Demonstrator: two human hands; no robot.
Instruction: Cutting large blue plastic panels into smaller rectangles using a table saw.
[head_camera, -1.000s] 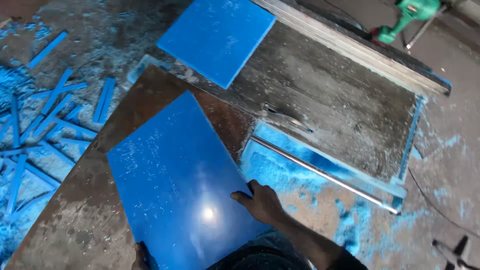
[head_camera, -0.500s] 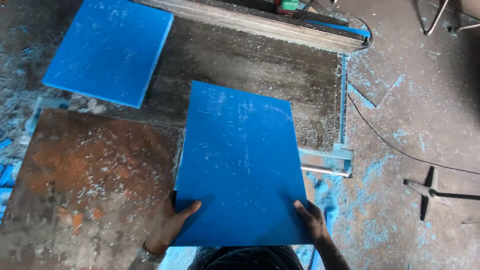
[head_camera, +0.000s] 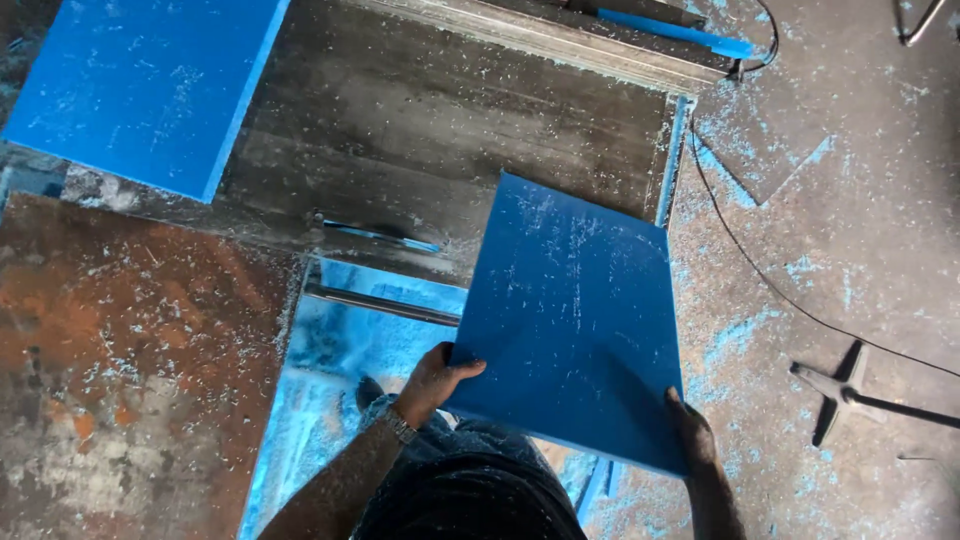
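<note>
I hold a flat blue rectangular sheet (head_camera: 575, 310) with both hands, lifted off the worn metal table (head_camera: 420, 130) and carried out over its right end. My left hand (head_camera: 435, 380) grips the sheet's near left corner, thumb on top. My right hand (head_camera: 692, 432) grips the near right corner. A watch sits on my left wrist. The sheet is dusted with pale shavings.
A second blue sheet (head_camera: 140, 85) lies on the table's far left. A rusty brown plate (head_camera: 130, 360) covers the near left. A metal bar (head_camera: 385, 303) crosses a gap full of blue dust. A black cable (head_camera: 760, 270) and a metal stand foot (head_camera: 840, 390) lie on the floor at right.
The blue sheet has moved from the rusty plate to the right, past the table's end. Both hands now hold its near corners and it has turned slightly.
</note>
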